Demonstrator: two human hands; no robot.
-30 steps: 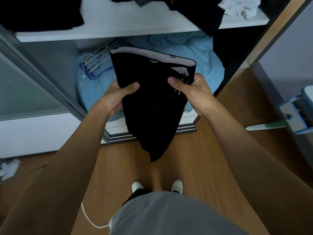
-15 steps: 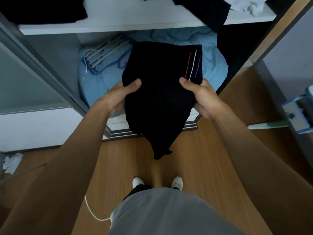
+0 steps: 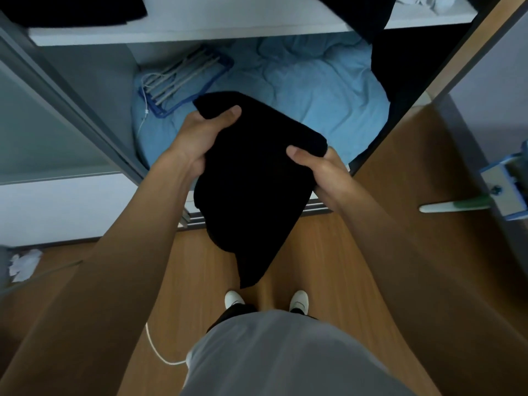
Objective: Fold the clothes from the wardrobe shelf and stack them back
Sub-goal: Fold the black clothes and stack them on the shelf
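The left hand (image 3: 197, 141) and right hand (image 3: 324, 172) clench the black garment (image 3: 251, 190) at its top corners. Held level, it should keep its fold.

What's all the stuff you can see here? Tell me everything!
black garment: one, black, held before the wardrobe
bedding: one, light blue, lower compartment
rack: one, blue frame, grey bars, on the bedding's left
shelf: one, white, above the bedding
dark clothes: at least two, black, on the shelf
white cloth: one, white, shelf's right end
crumpled scrap: one, white, floor, far left
cable: one, white, floor near the feet
tool: one, blue and grey, far right
floor: one, brown wood, underfoot
shoes: two, white, on the floor
left hand: one, grips the garment's left edge
right hand: one, grips its right edge
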